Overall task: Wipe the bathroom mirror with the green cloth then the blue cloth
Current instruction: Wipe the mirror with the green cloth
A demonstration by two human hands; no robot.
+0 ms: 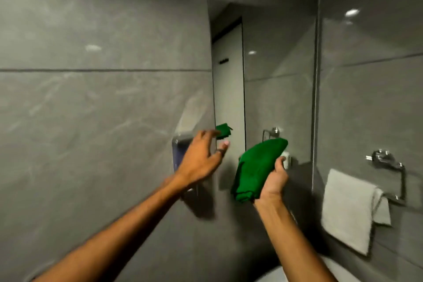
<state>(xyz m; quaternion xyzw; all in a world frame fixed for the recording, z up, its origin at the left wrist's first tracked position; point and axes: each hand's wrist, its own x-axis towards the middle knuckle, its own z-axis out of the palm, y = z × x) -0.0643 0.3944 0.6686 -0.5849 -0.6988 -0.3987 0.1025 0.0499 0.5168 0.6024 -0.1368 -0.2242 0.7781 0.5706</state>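
The bathroom mirror (274, 64) hangs on the grey tiled wall ahead, between a left edge and the corner on the right. My right hand (274, 181) grips a bunched green cloth (254, 167) just in front of the mirror's lower part. The cloth's reflection (223, 131) shows near the mirror's left edge. My left hand (201, 158) hovers with fingers spread at that lower left edge, holding nothing. No blue cloth is in view.
A wall soap dispenser (180, 153) sits behind my left hand. A white towel (350, 210) hangs on a chrome ring holder (389, 165) on the right wall. The rim of a white basin (329, 268) shows at the bottom.
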